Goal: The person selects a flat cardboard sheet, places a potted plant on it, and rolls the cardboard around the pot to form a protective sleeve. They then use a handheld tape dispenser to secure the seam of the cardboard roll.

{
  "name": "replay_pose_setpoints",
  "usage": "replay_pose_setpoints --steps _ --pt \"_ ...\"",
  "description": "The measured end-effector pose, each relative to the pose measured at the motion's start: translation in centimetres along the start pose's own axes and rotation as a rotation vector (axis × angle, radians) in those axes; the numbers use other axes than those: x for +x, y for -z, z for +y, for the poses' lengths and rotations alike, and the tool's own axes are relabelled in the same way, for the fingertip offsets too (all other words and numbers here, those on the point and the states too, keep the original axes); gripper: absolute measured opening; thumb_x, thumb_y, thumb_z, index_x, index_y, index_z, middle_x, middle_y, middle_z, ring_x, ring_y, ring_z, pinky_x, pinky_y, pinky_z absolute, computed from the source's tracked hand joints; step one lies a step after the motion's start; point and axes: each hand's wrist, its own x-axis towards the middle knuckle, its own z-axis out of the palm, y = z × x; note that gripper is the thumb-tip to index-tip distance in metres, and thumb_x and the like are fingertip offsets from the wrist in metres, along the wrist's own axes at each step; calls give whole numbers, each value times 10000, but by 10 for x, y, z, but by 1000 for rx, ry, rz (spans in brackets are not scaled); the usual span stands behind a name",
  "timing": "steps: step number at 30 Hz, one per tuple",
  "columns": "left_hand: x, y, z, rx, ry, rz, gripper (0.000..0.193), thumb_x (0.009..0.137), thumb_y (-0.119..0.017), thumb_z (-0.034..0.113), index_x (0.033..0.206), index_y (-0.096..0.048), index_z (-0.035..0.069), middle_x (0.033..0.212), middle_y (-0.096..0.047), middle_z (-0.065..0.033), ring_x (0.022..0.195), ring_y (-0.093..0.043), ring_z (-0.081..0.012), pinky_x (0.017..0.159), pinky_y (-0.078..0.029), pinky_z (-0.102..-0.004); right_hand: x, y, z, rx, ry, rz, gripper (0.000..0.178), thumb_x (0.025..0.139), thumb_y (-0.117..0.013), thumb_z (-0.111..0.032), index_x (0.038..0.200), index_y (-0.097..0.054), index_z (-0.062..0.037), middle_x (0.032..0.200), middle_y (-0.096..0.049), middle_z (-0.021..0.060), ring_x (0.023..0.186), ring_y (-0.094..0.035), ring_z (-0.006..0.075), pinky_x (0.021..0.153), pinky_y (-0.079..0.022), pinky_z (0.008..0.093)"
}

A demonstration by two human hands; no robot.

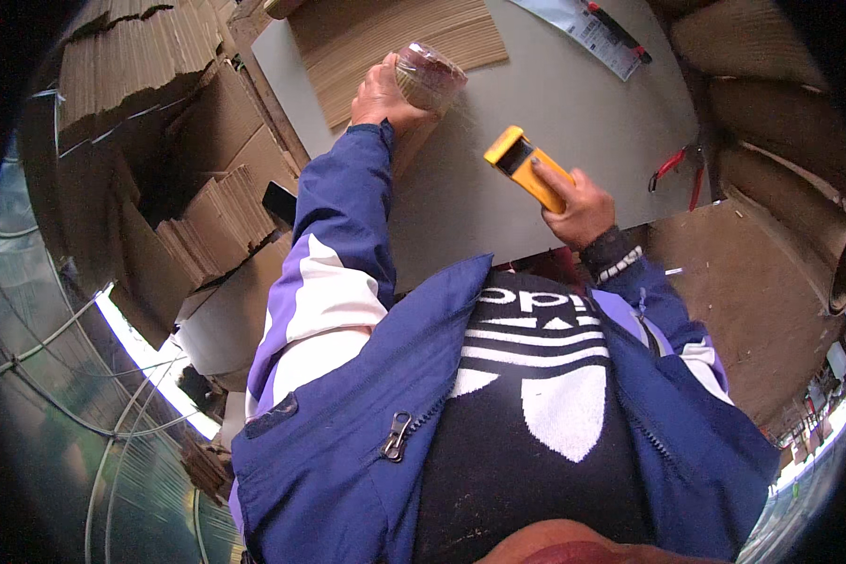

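Beside the cardboard stack, my left hand (pixel 383 101) is closed around a thick, shiny, see-through roll (pixel 430 77), which looks like clear tape with a dark red tint on top. Lower and to the right, over the grey tabletop (pixel 479 202), my right hand (pixel 581 209) grips a yellow hand tool (pixel 528 169). This tool is long, with a dark opening near its far end and my thumb on its upper side. Its exact kind does not show. Tool and roll are apart.
A flat cardboard stack (pixel 395 38) lies on the table's far side. At the back right are a clear plastic packet (pixel 587 38) and a red-and-black tool (pixel 620 33). Red-handled pliers (pixel 669 169) lie at the right edge. Folded cardboard (pixel 216 221) fills the left.
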Motion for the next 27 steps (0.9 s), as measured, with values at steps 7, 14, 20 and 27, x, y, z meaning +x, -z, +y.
replay_pose_setpoints --steps 7,14,20,27 --pt "59 -21 -62 -264 -207 -75 1236 455 -931 476 1466 -341 77 1413 -492 -193 1303 -488 -337 1112 -394 -406 91 -47 2 -116 -123 -228 472 811 -659 -267 1266 -609 -384 913 -634 133 783 -682 327 685 -564 449" --pt "68 -17 -57 -531 -131 -363 1037 561 -935 398 1385 -427 25 1268 -595 -134 1172 -571 -239 1035 -433 -352 103 -58 -3 -68 -66 -81 409 817 -630 -287 1218 -633 -372 868 -643 125 726 -668 341 624 -544 457" --pt "-17 -86 41 -814 -258 -797 840 632 -869 383 1312 -525 31 1213 -627 -101 1120 -577 -217 1005 -432 -355 -68 37 31 -103 -178 -166 677 654 -767 -200 1301 -605 -320 817 -555 89 710 -618 296 626 -534 409" --pt "-68 -100 55 -484 -404 -351 1028 659 -855 404 1464 -346 19 1484 -395 -193 1335 -438 -303 1119 -347 -400 -89 34 34 3 -155 -13 598 703 -750 -259 1285 -619 -306 823 -559 103 690 -630 302 613 -538 415"
